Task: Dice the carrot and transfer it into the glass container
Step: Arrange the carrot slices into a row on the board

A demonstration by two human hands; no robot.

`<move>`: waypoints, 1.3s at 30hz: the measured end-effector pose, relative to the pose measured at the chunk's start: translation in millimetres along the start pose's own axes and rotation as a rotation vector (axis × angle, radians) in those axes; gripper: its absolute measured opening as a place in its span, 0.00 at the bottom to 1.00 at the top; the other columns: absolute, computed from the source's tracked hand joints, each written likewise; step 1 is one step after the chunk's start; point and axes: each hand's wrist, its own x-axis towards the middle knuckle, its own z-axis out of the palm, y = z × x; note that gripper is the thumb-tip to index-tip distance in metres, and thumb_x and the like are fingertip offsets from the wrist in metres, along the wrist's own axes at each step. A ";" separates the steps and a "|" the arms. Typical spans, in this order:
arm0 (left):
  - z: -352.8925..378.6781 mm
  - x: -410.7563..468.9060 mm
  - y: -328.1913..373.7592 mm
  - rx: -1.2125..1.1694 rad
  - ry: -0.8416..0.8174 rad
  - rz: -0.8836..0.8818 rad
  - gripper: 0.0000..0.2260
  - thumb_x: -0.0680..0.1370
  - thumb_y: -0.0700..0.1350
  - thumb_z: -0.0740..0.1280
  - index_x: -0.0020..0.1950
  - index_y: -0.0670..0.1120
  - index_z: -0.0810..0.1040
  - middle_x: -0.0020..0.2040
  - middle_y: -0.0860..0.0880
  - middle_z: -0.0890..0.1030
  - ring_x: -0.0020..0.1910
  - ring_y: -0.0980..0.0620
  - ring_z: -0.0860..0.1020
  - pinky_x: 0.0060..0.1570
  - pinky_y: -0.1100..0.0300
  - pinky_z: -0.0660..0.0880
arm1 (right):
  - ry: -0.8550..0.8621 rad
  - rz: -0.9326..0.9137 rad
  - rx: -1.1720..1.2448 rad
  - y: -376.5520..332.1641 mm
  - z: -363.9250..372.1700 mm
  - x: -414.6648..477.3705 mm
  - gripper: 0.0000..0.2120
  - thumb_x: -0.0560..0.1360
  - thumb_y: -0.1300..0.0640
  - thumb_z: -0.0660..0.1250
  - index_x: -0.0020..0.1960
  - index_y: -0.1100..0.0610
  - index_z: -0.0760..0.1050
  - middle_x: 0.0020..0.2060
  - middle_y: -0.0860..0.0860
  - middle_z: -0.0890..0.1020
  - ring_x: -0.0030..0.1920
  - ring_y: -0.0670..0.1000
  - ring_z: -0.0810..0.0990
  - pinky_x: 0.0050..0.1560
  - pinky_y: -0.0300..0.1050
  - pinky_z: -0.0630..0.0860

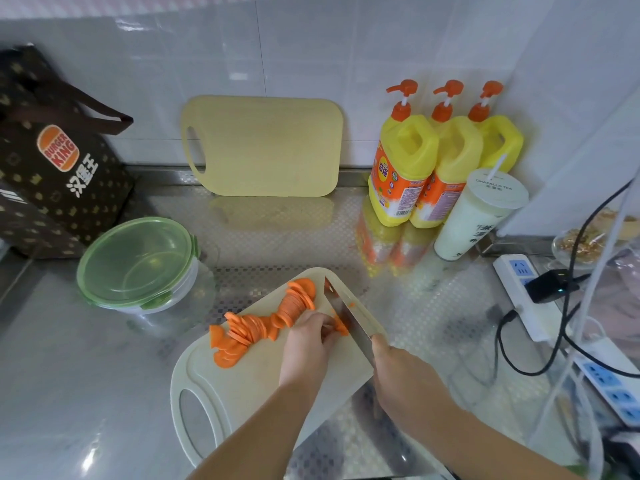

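A pale cutting board (242, 386) lies on the steel counter with a curved row of orange carrot slices (263, 320) across it. My left hand (308, 341) presses down on a small stack of carrot slices (341, 323) with curled fingers, right beside the blade. My right hand (401, 372) grips the handle of a cleaver (346, 313), whose blade stands on the board against that stack. The glass container (138, 268) with a green lid on it sits to the left of the board.
A second yellow cutting board (263, 147) leans on the tiled wall. Three yellow soap bottles (433, 157) and a milk tea cup (474, 216) stand at the back right. A brown paper bag (52, 161) is at the left. Power strips (526, 299) and cables lie on the right.
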 end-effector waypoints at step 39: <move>-64.5 21.9 14.5 -0.268 0.235 -0.136 0.12 0.78 0.38 0.63 0.44 0.56 0.77 0.42 0.54 0.81 0.40 0.59 0.78 0.38 0.72 0.71 | 0.092 -0.100 0.002 32.4 -24.4 9.3 0.13 0.80 0.57 0.54 0.64 0.49 0.64 0.45 0.47 0.78 0.46 0.53 0.79 0.39 0.44 0.68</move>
